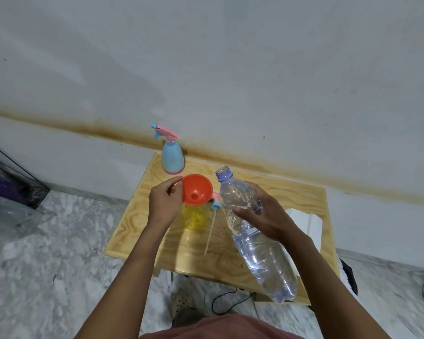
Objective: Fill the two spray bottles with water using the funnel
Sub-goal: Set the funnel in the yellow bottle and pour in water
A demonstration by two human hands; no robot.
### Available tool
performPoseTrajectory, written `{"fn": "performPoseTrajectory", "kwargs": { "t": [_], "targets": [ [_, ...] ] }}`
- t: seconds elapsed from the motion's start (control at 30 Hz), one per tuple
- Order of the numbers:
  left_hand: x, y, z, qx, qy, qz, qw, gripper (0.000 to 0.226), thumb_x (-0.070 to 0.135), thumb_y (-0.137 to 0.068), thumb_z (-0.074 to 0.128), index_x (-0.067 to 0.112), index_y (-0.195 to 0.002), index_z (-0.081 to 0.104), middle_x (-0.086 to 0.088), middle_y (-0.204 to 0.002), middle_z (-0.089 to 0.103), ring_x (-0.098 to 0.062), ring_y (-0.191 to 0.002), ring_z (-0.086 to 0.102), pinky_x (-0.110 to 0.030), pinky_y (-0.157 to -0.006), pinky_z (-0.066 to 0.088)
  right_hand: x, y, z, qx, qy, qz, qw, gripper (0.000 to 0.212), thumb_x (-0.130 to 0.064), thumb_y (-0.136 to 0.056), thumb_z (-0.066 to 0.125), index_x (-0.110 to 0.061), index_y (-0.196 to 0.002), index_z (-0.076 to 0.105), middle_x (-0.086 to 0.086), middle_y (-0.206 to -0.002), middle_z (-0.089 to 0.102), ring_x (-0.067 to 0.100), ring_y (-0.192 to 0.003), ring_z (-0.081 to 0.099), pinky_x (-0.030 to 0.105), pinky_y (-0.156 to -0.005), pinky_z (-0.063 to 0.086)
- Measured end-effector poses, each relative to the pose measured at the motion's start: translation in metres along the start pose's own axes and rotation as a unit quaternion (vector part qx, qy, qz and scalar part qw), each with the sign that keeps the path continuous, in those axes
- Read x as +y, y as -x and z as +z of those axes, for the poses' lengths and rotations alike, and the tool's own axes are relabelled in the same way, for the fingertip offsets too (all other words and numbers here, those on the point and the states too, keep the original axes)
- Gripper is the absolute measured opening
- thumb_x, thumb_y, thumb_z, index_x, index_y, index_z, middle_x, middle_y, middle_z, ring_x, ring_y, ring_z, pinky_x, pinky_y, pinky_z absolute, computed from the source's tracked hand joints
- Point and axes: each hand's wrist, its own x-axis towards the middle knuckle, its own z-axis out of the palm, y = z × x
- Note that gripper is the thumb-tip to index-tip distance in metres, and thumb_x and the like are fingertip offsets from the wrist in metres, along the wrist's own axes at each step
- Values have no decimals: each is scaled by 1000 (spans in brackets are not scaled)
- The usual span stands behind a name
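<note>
Just right of the orange funnel (196, 192), pinched by my left hand (164, 203), my right hand (262, 214) grips the uncapped water bottle (252, 231), mouth pointing up-left beside it.

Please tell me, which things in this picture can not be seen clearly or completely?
Head view only:
- Yellow bottle: neck hidden by the funnel; water level unreadable.
- Spray head lying on the table: mostly behind the funnel and water bottle.
- Blue bottle: opaque, contents unknown.
- White object: partly behind the right hand; identity unclear.
- Left hand: fingertips at the funnel rim, grip partly hidden.
</note>
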Motion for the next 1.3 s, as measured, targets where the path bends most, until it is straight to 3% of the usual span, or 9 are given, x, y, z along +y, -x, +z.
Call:
{"fn": "performPoseTrajectory", "kwargs": {
  "t": [0.1,0.23,0.4,0.63,0.8,1.03,1.17,1.3],
  "targets": [
    [0,0,0,-3,3,-2,1000,28,20,-98,58,13,-122,69,0,-95,70,-14,-91,63,-34,-88,57,2,-2,3,-13,4,10,1000,64,-51,-81,70,-36,-138,46,-14,-115,68,0,-95,69,17,-68,55],
    [-1,0,0,-7,6,1,1000,28,20,-98,58,13,-123,69,-1,-100,71,-17,-95,65,-38,-89,57,7,-6,5,-37,21,21,999,70,-64,-78,66,-36,-139,46,-13,-117,69,3,-97,70,28,-79,59],
    [-1,0,0,-3,8,1,1000,28,19,-98,58,13,-123,69,-2,-104,71,-14,-96,64,-34,-92,55,8,-8,6,-62,13,30,998,53,-50,-85,69,-39,-134,50,-9,-109,70,9,-90,72,30,-67,62],
    [-1,-1,1,-5,14,-4,1000,27,20,-98,58,14,-122,69,4,-97,70,-12,-93,65,-36,-91,57,9,-13,4,-97,31,32,994,54,-51,-88,67,-36,-137,50,-9,-108,70,9,-89,72,35,-73,62],
    [-1,-1,1,-6,17,-4,1000,27,20,-98,58,14,-121,70,0,-96,70,-12,-91,65,-34,-90,57,3,-14,3,-110,30,36,993,34,-46,-89,67,-42,-122,56,-12,-98,72,3,-78,71,28,-72,58],
    [-2,-2,1,-2,12,-2,1000,26,19,-98,58,13,-120,70,2,-91,69,-9,-85,63,-24,-82,54,-1,-16,2,-131,57,38,989,42,-52,-89,64,-34,-126,57,-8,-112,72,7,-97,70,40,-90,56],
    [-2,-1,1,-4,10,2,1000,26,20,-98,58,14,-121,70,3,-93,70,-10,-85,63,-32,-86,57,-1,-17,2,-143,52,44,987,38,-51,-89,65,-37,-124,58,-8,-104,73,8,-91,71,35,-86,56],
    [-1,-1,0,-1,11,4,1000,27,19,-98,58,13,-121,70,1,-96,70,-9,-86,63,-31,-86,57,-4,-17,1,-148,42,53,987,29,-48,-89,66,-42,-117,60,-14,-94,73,5,-83,70,26,-76,51]
  ]
}}
